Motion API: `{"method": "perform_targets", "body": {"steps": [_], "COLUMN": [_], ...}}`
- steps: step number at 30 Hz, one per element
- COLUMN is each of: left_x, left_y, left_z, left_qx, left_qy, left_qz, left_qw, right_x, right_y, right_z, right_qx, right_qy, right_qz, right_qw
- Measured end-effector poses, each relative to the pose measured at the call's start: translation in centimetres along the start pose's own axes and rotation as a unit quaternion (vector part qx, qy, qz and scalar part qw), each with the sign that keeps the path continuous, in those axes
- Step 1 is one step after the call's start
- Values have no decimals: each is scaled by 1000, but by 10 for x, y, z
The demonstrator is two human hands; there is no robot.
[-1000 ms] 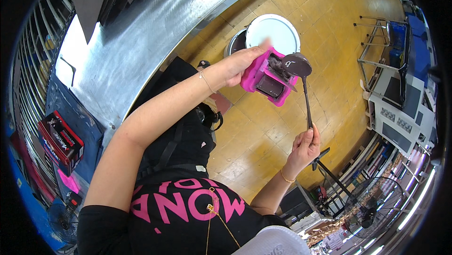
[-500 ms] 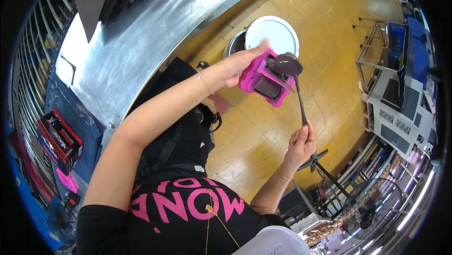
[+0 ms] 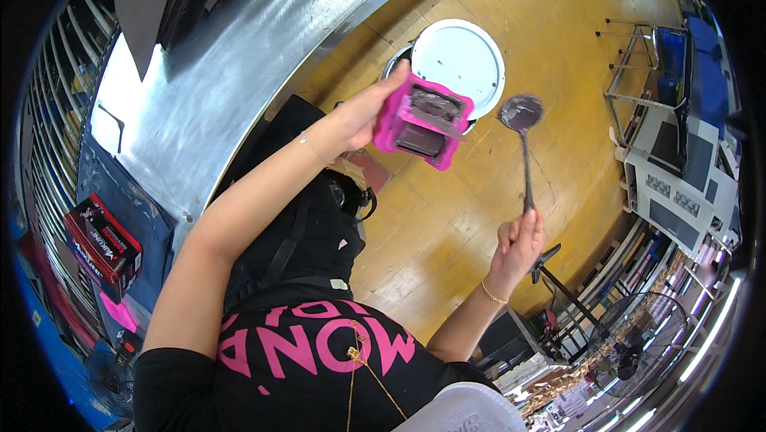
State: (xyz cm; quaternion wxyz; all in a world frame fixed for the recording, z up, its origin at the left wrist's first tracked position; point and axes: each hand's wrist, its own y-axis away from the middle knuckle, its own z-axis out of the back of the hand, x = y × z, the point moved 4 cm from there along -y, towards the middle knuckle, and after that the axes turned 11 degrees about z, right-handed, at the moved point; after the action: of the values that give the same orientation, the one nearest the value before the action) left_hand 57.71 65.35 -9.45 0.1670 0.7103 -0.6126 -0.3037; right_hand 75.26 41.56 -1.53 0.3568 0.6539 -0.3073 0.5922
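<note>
Raising pink mould (image 3: pixel 423 122) in left hand (image 3: pixel 357 118), right hand (image 3: pixel 517 242) gripping spoon (image 3: pixel 523 138)

The left hand (image 3: pixel 355 117) is gripping a pink two-slot toaster (image 3: pixel 423 122) by one end, holding it up in the air with its slots tilted toward the camera. The right hand (image 3: pixel 519 242) is closing around the lower end of a long dark spoon (image 3: pixel 523 145), keeping it upright with its round bowl just beside the toaster and apart from it. Beyond the toaster, a round white lid (image 3: pixel 459 57) is lying on the yellow wooden floor (image 3: pixel 455 216). A shiny metal desk (image 3: pixel 239 57) is curving along the left. A red and black box (image 3: pixel 104 244) is sitting at the far left edge.
</note>
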Motion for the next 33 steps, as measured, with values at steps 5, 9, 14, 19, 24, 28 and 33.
{"method": "perform_targets", "body": {"steps": [5,9,14,19,24,28,33], "left_x": [14,29,49,63,67,62,62], "left_y": [23,51,77,79,83,86,95], "left_z": [58,76,88,101,105,104,111], "left_qx": [-22,-41,-91,-70,-49,-50,-64], "left_qy": [21,30,24,40,46,42,27], "left_qz": [-5,21,29,55,24,28,24], "left_qw": [1000,998,995,995,997,997,997], "right_x": [-101,-212,-267,-302,-241,-293,-324], "right_y": [-14,-36,-64,-113,-149,-153,-148], "right_z": [-5,-19,-17,26,-9,-61,-110], "right_qx": [77,163,158,84,17,274,331], "right_qy": [419,612,670,703,728,673,713], "right_qz": [55,171,24,8,153,291,240], "right_qw": [903,755,725,706,668,623,570]}}
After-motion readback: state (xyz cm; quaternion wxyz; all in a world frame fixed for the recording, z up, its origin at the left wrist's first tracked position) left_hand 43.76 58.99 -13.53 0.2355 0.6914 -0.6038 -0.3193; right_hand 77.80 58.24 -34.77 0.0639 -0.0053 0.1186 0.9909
